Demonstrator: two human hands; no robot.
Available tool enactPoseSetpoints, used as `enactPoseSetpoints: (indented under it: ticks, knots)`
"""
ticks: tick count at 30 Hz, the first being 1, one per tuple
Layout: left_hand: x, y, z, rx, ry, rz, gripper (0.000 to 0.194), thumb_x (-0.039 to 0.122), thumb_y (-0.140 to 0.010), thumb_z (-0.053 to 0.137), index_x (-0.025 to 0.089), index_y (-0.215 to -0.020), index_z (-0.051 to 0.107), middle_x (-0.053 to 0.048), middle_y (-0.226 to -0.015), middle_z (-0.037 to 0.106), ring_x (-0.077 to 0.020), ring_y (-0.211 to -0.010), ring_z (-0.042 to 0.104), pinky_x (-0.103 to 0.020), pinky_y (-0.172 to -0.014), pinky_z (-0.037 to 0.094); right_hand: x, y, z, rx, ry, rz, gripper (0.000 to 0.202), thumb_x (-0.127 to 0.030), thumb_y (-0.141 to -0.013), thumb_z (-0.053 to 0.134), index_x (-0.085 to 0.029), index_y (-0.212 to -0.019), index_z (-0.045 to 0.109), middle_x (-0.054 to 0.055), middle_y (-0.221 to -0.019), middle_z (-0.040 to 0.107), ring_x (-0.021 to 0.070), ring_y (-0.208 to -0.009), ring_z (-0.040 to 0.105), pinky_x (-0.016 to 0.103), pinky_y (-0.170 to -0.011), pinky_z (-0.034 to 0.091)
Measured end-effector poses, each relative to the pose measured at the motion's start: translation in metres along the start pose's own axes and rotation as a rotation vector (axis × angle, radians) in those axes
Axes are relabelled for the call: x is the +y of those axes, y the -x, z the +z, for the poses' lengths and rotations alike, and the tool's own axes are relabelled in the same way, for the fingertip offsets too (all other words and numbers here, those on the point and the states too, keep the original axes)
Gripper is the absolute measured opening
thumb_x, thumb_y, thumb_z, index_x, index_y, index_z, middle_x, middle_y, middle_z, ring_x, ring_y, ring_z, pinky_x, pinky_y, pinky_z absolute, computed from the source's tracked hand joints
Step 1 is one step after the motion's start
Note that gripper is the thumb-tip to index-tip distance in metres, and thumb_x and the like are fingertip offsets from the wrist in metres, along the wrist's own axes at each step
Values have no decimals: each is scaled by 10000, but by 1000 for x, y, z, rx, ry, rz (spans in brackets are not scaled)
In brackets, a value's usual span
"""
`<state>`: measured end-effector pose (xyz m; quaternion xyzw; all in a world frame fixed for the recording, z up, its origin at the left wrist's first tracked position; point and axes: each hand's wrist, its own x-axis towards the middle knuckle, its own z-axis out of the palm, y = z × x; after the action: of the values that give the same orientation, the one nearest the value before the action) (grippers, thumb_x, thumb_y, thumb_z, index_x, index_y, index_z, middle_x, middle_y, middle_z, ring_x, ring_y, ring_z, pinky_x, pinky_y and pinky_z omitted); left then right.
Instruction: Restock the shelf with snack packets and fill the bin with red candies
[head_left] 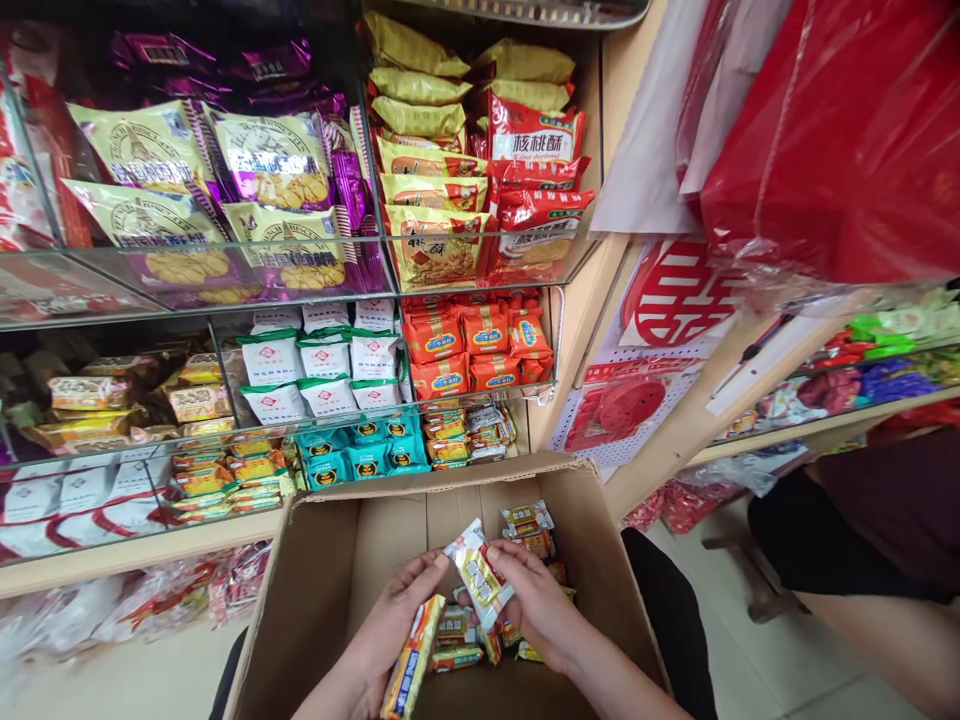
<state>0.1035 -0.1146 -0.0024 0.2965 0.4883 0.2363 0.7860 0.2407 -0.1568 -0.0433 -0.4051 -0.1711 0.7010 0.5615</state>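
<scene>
Both of my hands are above an open cardboard box. A small white, yellow and red snack packet is held between them: my left hand pinches its upper left corner and my right hand grips its right side. Against the palm of my left hand rests another packet, yellow and red with blue lettering. Several similar packets lie in the box under my hands, and more sit near its far right side.
Shelves with clear fronts rise beyond the box, filled with packaged biscuits. Red decorations hang to the right. At the right edge, a seated person's leg shows beside a wooden stool.
</scene>
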Motion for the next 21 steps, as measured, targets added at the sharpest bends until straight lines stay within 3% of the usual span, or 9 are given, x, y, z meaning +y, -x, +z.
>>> enactPoseSetpoints:
  ticks: [2, 5, 7, 10, 13, 16, 18, 21]
  knots:
    - [-2, 2, 2, -18, -86, 14, 405, 408, -644, 625, 150, -946, 545, 52, -409, 533, -66, -241, 397, -163, -267, 293, 3, -1, 1, 31, 28, 14, 308, -427, -652, 600, -177, -817, 527, 2, -669, 580, 134, -539, 553, 267, -517, 426]
    - [-8, -1, 0, -20, -81, 68, 359, 430, -634, 625, 144, -846, 576, 53, -394, 519, -64, -269, 393, -183, -327, 331, 7, 0, -1, 18, 264, -75, 275, -417, -695, 555, -163, -801, 555, 17, -703, 586, 139, -630, 553, 260, -579, 425]
    - [-13, -7, -1, -75, -59, 149, 296, 397, -619, 650, 153, -770, 579, 50, -451, 540, -78, -374, 464, -195, -428, 388, 7, 2, -4, -56, 478, -197, 276, -356, -713, 551, -164, -912, 558, 25, -781, 593, 150, -744, 549, 264, -677, 420]
    - [-17, -14, 1, -209, -149, 265, 243, 352, -609, 671, 157, -710, 567, 40, -560, 566, -98, -540, 511, -200, -536, 402, -1, 5, -5, -132, 727, -302, 480, -244, -686, 576, -200, -1142, 431, 17, -885, 581, 155, -826, 528, 270, -742, 400]
    - [-8, -9, 3, -205, -342, 379, 257, 408, -665, 603, 160, -705, 549, 54, -531, 505, -78, -487, 434, -188, -478, 355, -23, 11, 0, -134, 879, -322, 381, -205, -654, 585, -196, -1022, 487, -6, -811, 565, 134, -733, 512, 236, -656, 401]
    - [24, 4, -13, -49, -549, 541, 301, 446, -708, 532, 182, -852, 539, 61, -535, 470, -91, -500, 420, -199, -491, 364, -62, 14, 6, -40, 901, -362, 225, -200, -650, 574, -185, -859, 491, -29, -713, 525, 105, -634, 478, 205, -579, 384]
    - [53, 11, -38, 139, -652, 633, 349, 462, -695, 532, 203, -929, 522, 49, -581, 512, -113, -537, 454, -211, -507, 389, -91, 12, 6, 62, 876, -413, 237, -216, -662, 564, -189, -879, 471, -26, -734, 524, 105, -645, 480, 205, -588, 387]
    - [93, 10, -85, 451, -715, 726, 405, 511, -622, 563, 211, -894, 551, 6, -766, 606, -165, -692, 540, -253, -627, 439, -129, -4, 4, 127, 939, -472, 307, -251, -667, 564, -192, -957, 478, -10, -791, 548, 122, -696, 496, 222, -629, 388]
